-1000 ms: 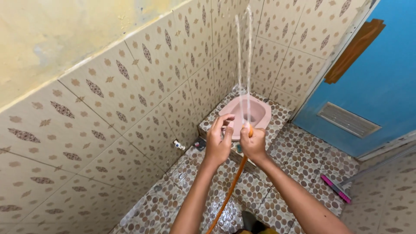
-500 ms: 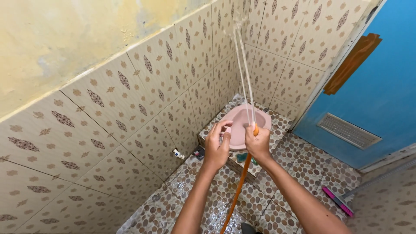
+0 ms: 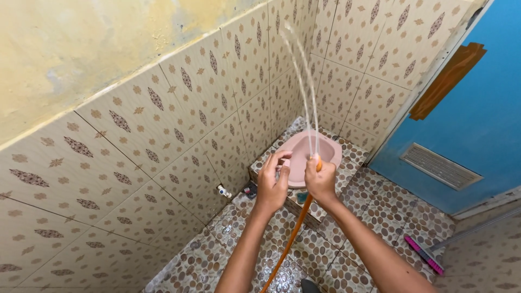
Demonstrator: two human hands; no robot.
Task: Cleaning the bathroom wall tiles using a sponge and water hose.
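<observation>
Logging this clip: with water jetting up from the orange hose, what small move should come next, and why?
Probably tilt the thin orange rubber hose left: the right hand pinches its tip, the left hand hovers beside it, and the twin jets arc toward the patterned beige wall tiles.

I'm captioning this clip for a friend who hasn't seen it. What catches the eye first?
Thin water jets arc up from an orange hose gripped in the right hand at centre, the left hand beside it. Behind them sits a pink squat toilet on a tiled step, with a blue door at right.
</observation>
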